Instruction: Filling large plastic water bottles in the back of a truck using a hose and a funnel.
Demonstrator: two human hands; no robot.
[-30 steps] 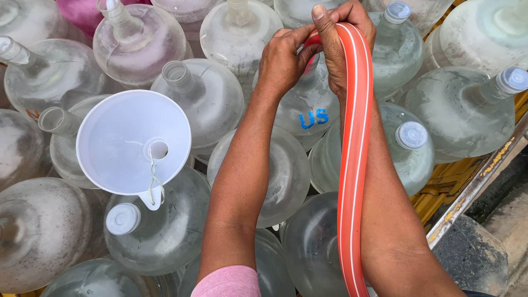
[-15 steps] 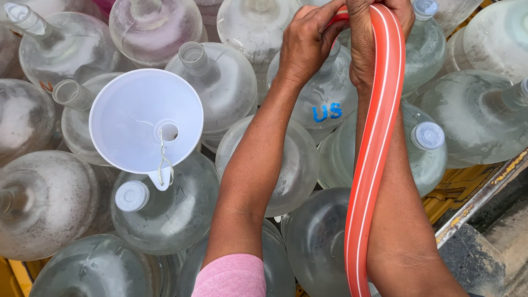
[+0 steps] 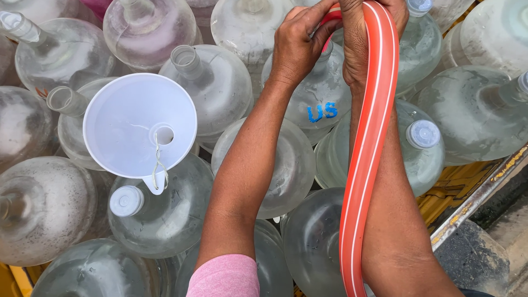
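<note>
1. Clear glass jugs (image 3: 165,214) crowd the whole surface; a white funnel (image 3: 137,129) rests on them at left.
2. The orange hose (image 3: 366,165) runs along the right forearm.
3. Left hand (image 3: 297,47) and right hand (image 3: 363,38) both have their grip closed around the hose's upper end.

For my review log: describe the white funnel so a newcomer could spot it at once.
Among the packed clear jugs, look left of the left hand and its forearm. The white funnel rests on the jugs there. It alone is opaque white, a wide open cone with a string through its centre hole.
</note>
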